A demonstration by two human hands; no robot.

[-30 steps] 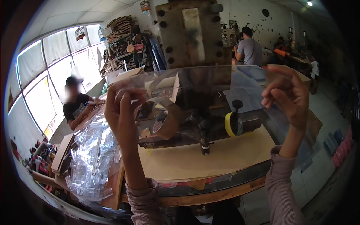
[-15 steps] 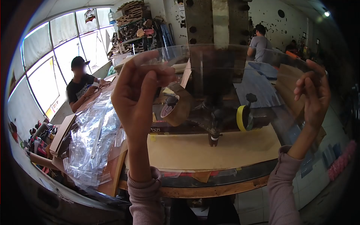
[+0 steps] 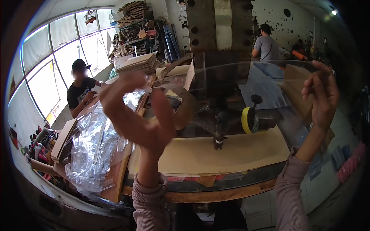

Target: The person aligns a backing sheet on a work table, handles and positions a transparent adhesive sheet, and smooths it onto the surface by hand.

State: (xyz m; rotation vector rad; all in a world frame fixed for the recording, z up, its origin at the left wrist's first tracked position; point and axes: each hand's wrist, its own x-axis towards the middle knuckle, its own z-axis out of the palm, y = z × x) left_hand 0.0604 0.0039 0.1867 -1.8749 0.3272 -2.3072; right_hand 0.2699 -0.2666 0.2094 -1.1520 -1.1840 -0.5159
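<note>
My right hand (image 3: 323,94) is pinched on the upper right corner of a clear plastic sheet (image 3: 231,79), which hangs raised in front of me and is hard to see. My left hand (image 3: 140,113) is slightly blurred, its thumb and fingers parted near the sheet's left side; nothing shows between them. Behind the sheet is a roll of brown tape (image 3: 185,109), partly hidden by my left hand. A yellow-edged roll (image 3: 246,120) hangs at the machine's right. A flat tan sheet (image 3: 231,156) lies on the machine bed below.
The tall metal machine (image 3: 202,29) rises ahead. Crumpled clear plastic (image 3: 90,144) covers the left table, beside stacked boards (image 3: 63,138). One person (image 3: 79,86) sits by the windows; another (image 3: 266,46) stands at the back right. The bed has a wooden front edge (image 3: 216,196).
My left hand has opened and moved off the clear sheet's upper left corner, coming lower. My right hand stays nearly in place at the other corner. The sheet's upper edge has dropped.
</note>
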